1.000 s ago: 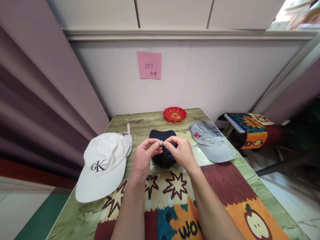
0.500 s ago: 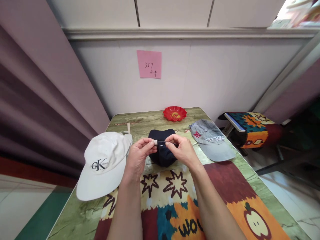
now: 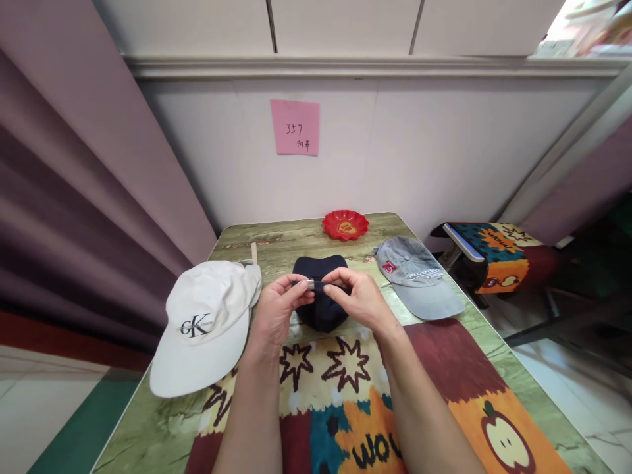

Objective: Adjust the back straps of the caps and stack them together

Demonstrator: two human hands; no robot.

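- Navy cap [image 3: 322, 315], head view: sits mid-table, by the far edge of the printed mat [image 3: 437, 355], its bill pointing away; no marking on it is legible.
- Left hand [image 3: 276, 304]: thumb and forefinger pinch the small silver-coloured buckle [image 3: 310, 284] on the cap's back strap.
- Right hand [image 3: 363, 297]: thumb and fingers pinch the dark strap [image 3: 320, 287] just beside the buckle.
- White cap [image 3: 212, 296], left: large dark monogram, apparently "CK"; smaller lettering across it cannot be read.
- Grey cap [image 3: 412, 270], right: red emblem and pale script, neither clearly legible.
- Mat print: "WO" shows, the remainder covered by the right forearm.
- Red dish [image 3: 345, 225]: near the table's [image 3: 247, 237] far edge, yellow motif inside.
- Pink note [image 3: 296, 128] on the wall: handwritten "357", two characters below.
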